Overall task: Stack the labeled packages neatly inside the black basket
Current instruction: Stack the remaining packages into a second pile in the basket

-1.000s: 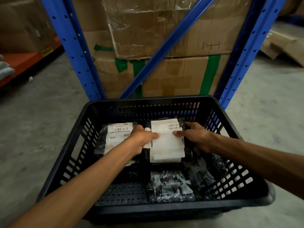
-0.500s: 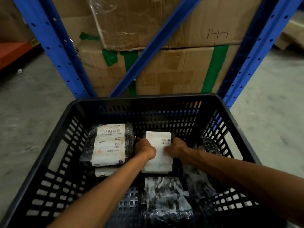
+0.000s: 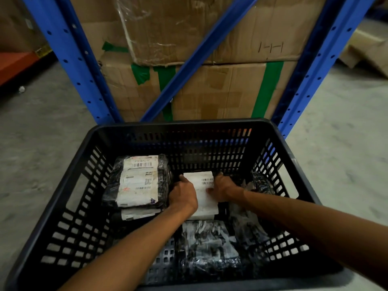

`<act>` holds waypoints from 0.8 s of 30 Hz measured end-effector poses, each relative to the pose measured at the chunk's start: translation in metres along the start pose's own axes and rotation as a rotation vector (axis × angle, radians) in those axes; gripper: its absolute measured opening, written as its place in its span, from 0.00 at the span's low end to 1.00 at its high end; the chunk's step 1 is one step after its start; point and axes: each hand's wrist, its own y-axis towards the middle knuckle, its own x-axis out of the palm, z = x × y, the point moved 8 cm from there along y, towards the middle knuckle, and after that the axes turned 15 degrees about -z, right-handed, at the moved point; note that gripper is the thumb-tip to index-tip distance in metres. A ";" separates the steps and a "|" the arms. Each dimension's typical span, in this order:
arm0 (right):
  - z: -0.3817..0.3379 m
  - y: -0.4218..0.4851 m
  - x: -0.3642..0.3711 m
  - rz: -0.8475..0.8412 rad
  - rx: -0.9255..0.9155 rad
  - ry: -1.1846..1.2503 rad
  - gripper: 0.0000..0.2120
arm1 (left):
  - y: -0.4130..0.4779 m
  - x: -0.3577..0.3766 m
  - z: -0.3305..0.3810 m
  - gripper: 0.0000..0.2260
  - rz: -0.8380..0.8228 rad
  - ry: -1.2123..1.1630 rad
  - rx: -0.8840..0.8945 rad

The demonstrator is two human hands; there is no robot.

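The black slotted basket (image 3: 275, 133) sits on the concrete floor below me. Both hands reach down into it. My left hand (image 3: 183, 195) grips the left edge of a package with a white label (image 3: 204, 198), and my right hand (image 3: 222, 189) holds its right edge. The package lies low near the basket's middle back. To its left is a stack of labeled black-wrapped packages (image 3: 138, 181). A shiny black package (image 3: 206, 244) lies nearer me, and another black package (image 3: 261, 183) leans at the right wall.
A blue rack frame (image 3: 69, 59) with a diagonal brace stands just behind the basket, holding taped cardboard boxes (image 3: 220, 91). Loose cardboard (image 3: 369, 53) lies at the far right. An orange shelf beam (image 3: 14, 64) is at the far left.
The basket now looks closer and larger as my head has moved in. Both hands have lowered the white-labeled package deeper into the basket, beside the left stack.
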 end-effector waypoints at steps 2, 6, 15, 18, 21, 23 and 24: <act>-0.005 -0.013 -0.004 0.000 -0.061 -0.149 0.29 | -0.007 0.003 0.003 0.36 -0.064 0.054 0.004; -0.002 -0.054 -0.016 0.058 -0.213 -0.179 0.36 | -0.038 -0.011 0.008 0.35 -0.151 0.230 0.132; -0.005 -0.151 0.055 -0.199 -0.513 -0.482 0.20 | -0.123 0.036 -0.038 0.36 -0.443 0.807 0.545; 0.002 -0.143 0.059 -0.241 -0.467 -0.524 0.23 | -0.116 0.055 -0.036 0.35 -0.513 0.819 0.548; -0.007 -0.138 0.050 -0.275 -0.466 -0.562 0.34 | -0.109 0.054 -0.024 0.34 -0.479 0.787 0.557; -0.008 -0.138 0.047 -0.316 -0.467 -0.560 0.37 | -0.109 0.055 -0.021 0.29 -0.468 0.850 0.542; -0.008 -0.138 0.047 -0.338 -0.472 -0.534 0.38 | -0.110 0.055 -0.018 0.28 -0.465 0.864 0.541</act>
